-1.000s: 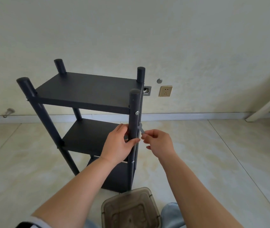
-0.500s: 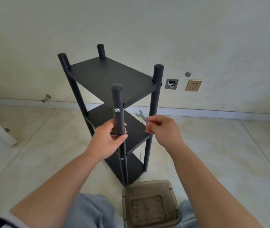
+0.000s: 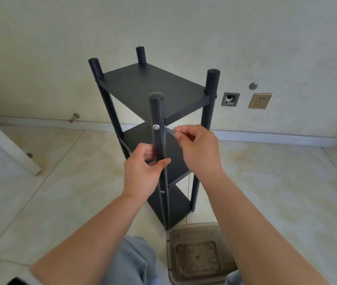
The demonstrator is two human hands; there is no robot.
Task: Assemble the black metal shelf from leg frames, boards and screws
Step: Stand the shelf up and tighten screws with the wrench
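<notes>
- Left hand (image 3: 143, 175) wrapped round the near leg (image 3: 159, 145), steadying the shelf (image 3: 151, 87).
- Right hand (image 3: 198, 149) pinching a small wrench (image 3: 169, 130) beside the top screw (image 3: 156, 127), likely for tightening.

No legible text anywhere.

Tall black metal shelf (image 3: 153, 89), centre frame: matt boards, smooth satin round legs. Shiny silver screw head (image 3: 156, 127) on near leg. Smoky translucent plastic bin (image 3: 196, 254) bottom centre. Glossy beige floor tiles (image 3: 276, 192).
</notes>
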